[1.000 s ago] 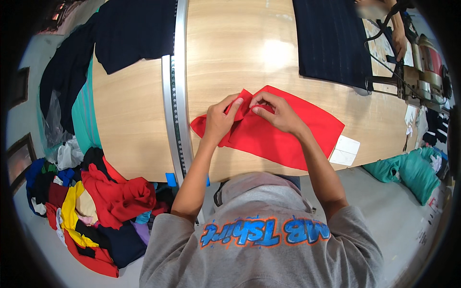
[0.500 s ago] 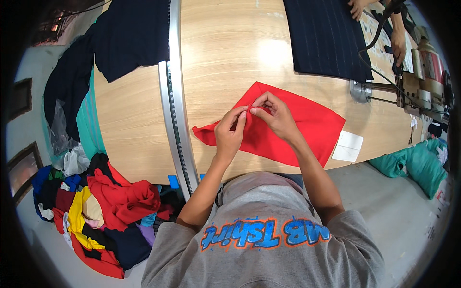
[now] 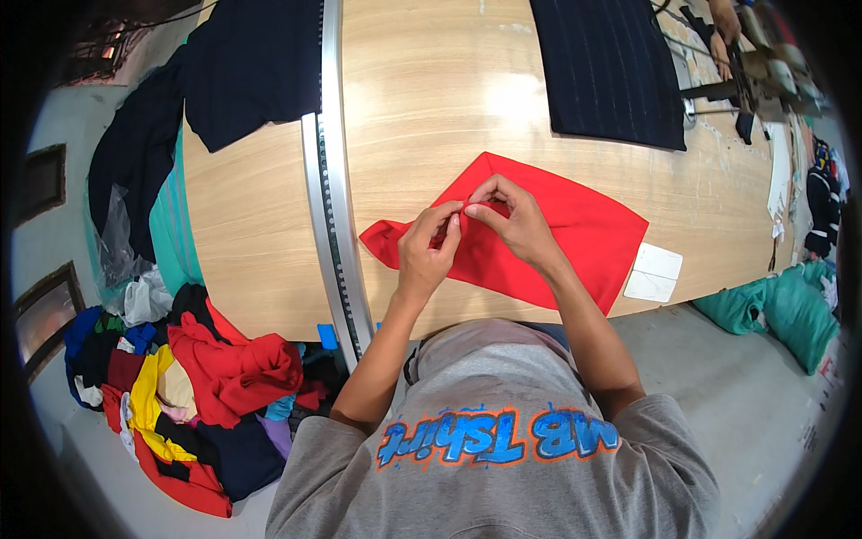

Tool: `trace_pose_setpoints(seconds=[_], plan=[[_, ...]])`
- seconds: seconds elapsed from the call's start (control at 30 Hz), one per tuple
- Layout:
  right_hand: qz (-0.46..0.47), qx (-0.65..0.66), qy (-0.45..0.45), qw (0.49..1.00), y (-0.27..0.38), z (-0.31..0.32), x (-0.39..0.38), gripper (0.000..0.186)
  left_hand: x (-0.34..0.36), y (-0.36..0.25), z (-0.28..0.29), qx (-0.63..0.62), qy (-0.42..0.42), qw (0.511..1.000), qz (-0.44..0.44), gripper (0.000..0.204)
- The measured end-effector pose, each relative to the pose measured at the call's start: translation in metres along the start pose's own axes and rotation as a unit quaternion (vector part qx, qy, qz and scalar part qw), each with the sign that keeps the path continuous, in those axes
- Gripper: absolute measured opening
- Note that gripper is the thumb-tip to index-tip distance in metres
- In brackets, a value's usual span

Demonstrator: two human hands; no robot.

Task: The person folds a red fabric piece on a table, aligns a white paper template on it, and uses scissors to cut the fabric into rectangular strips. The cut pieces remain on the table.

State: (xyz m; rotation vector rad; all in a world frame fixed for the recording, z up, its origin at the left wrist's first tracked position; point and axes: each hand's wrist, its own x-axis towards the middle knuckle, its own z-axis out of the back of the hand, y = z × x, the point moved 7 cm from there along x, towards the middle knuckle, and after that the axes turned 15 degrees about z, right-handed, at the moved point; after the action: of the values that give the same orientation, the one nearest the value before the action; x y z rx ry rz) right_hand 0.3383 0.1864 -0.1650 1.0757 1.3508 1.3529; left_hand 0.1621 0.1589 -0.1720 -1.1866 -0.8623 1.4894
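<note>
A piece of red fabric (image 3: 566, 242) lies spread on the wooden table in front of me, its left end bunched into folds. My left hand (image 3: 428, 249) pinches the fabric's upper left edge between thumb and fingers. Right beside it, my right hand (image 3: 512, 216) pinches the same edge, thumb against fingertips. The two sets of fingertips nearly meet over a small raised fold of the cloth. What lies between the fingertips is too small to make out. A white card (image 3: 654, 273) sits at the fabric's lower right corner.
A metal rail (image 3: 339, 207) runs across the wooden table (image 3: 260, 234) left of the fabric. Dark cloth (image 3: 251, 72) lies beyond, with pinstriped dark cloth (image 3: 606, 81) at right. A co-worker's hand (image 3: 721, 54) is near a cutting machine (image 3: 777, 76). Heaped garments (image 3: 233, 368) fill the floor at left.
The co-worker's hands and the machine at the far right have shifted away toward the back. My hands stay almost in place, still pinching the red fabric.
</note>
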Motion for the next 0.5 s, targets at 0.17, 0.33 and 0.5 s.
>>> trace_pose_setpoints(seconds=[0.17, 0.33, 0.5], plan=[[0.026, -0.087, 0.030, 0.995, 0.008, 0.002, 0.000, 0.015, 0.003, -0.034, 0.009, 0.110, -0.016, 0.983, -0.144, 0.017], [0.094, -0.225, 0.067, 0.968, 0.014, 0.013, -0.005, 0.027, 0.012, -0.019, 0.007, 0.055, 0.061, 0.995, -0.049, 0.016], [0.027, -0.399, 0.218, 0.890, 0.008, 0.075, -0.028, 0.051, 0.001, -0.052, 0.024, 0.091, 0.030, 0.994, -0.057, 0.010]])
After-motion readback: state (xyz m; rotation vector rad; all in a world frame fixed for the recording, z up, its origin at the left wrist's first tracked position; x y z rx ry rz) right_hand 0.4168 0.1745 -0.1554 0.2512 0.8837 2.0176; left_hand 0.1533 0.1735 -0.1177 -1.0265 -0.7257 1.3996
